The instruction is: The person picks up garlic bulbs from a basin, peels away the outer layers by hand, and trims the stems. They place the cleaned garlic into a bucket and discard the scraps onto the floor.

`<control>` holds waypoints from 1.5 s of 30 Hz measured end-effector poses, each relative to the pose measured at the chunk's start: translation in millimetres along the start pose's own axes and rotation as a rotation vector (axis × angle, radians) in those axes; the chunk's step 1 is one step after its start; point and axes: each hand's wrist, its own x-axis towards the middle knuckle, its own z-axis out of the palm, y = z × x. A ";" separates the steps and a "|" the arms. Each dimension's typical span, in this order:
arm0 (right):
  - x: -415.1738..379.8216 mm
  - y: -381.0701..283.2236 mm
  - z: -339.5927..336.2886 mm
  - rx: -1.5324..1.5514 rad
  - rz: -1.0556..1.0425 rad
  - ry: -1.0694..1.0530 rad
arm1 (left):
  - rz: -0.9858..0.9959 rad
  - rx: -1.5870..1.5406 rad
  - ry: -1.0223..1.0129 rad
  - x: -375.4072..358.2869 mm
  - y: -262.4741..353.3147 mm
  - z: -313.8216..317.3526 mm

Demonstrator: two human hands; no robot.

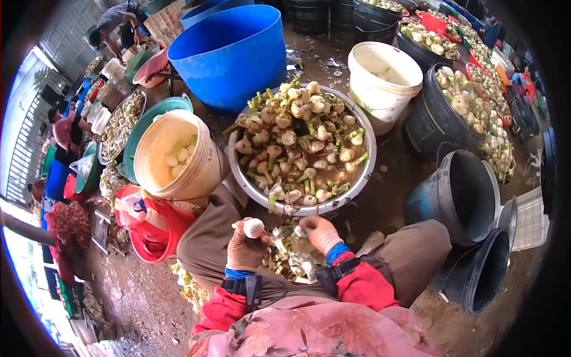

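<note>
My left hand [244,250] is closed around a white, peeled-looking garlic bulb [254,227], held up above my lap. Just to its right, my right hand [323,234] is closed with the fingers curled; a small pale-grey bit shows at the fingertips, too blurred to name. Beyond both hands stands a wide metal basin [370,156] heaped with soiled garlic bulbs [288,138] on short green stems, with brownish water at its right side. Peelings and leaf scraps [291,256] lie on the ground between my legs, below the hands.
A cream bucket [151,156] with a few pale bulbs stands left of the basin, near a red tub [156,241]. Behind are a big blue tub [232,65] and a white bucket [380,107]. Black buckets [431,199] stand at right. Other people [116,30] work at far left.
</note>
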 end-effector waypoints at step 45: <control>-1.0 37.5 -17.0 0.625 -0.010 0.282 | -0.240 0.589 0.025 108.2 -79.1 66.5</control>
